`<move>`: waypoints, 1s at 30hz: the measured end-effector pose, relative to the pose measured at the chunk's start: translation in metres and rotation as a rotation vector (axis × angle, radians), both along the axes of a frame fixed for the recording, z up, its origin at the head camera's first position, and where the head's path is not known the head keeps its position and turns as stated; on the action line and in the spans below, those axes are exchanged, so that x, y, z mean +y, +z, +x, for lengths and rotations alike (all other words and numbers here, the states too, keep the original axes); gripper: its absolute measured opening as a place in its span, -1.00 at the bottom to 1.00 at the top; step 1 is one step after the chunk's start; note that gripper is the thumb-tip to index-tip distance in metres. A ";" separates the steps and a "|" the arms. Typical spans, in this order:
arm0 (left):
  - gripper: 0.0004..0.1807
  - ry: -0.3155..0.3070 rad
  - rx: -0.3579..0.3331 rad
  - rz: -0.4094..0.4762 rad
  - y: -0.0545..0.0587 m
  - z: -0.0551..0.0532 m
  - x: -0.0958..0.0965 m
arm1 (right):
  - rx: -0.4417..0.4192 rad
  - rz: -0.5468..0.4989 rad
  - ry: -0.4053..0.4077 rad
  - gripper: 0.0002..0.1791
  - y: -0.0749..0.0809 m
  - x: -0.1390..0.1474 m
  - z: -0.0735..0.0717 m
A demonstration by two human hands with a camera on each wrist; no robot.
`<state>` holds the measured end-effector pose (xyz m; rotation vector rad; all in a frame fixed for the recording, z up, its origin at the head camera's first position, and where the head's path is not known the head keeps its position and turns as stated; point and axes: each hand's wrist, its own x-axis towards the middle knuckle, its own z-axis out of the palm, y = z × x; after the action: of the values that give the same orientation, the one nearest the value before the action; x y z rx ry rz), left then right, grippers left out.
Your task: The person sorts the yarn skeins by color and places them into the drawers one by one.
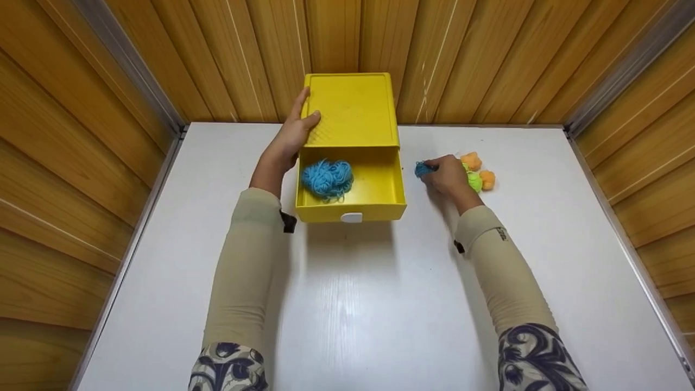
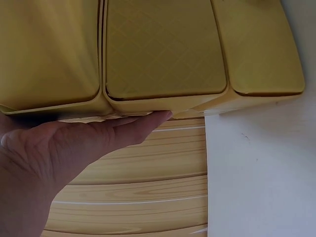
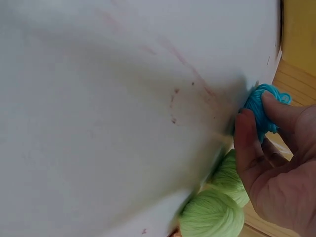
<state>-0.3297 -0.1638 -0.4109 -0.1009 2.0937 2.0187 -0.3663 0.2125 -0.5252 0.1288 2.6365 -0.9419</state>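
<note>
A yellow drawer box [image 1: 350, 111] stands on the table with its drawer [image 1: 377, 179] pulled out toward me. Light blue yarn [image 1: 327, 178] lies in the drawer's left side. My left hand [image 1: 292, 133] rests against the box's left side, thumb over the top edge, fingers stretched along the wall. To the right of the drawer, my right hand [image 1: 449, 175] pinches a small ball of blue yarn [image 3: 257, 106] between thumb and fingers, close over the table. Just behind that hand lie green yarn balls [image 3: 212, 215], partly covered by it in the head view.
Two orange yarn balls [image 1: 487, 180] sit beside the green ones, on their far right. The white table [image 1: 347, 304] is bounded by wood-patterned panels [image 1: 461, 60] at the back and both sides. A white handle [image 1: 351, 218] marks the drawer front.
</note>
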 end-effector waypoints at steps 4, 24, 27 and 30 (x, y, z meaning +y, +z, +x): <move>-0.24 0.002 -0.005 0.001 0.000 -0.001 0.000 | -0.002 -0.009 -0.008 -0.40 -0.003 0.001 -0.003; -0.23 -0.006 0.005 0.015 0.000 -0.002 0.003 | 0.080 0.018 0.024 -0.41 -0.005 0.003 0.003; -0.24 -0.003 0.004 0.011 0.000 -0.002 0.001 | 0.067 0.005 0.041 -0.41 -0.005 0.002 0.002; -0.23 -0.010 0.003 0.006 0.001 -0.002 0.001 | 0.048 0.000 0.033 -0.40 -0.002 0.004 0.001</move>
<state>-0.3318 -0.1626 -0.4099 -0.0861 2.0855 2.0205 -0.3650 0.2165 -0.5274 0.0630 2.6733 -0.9454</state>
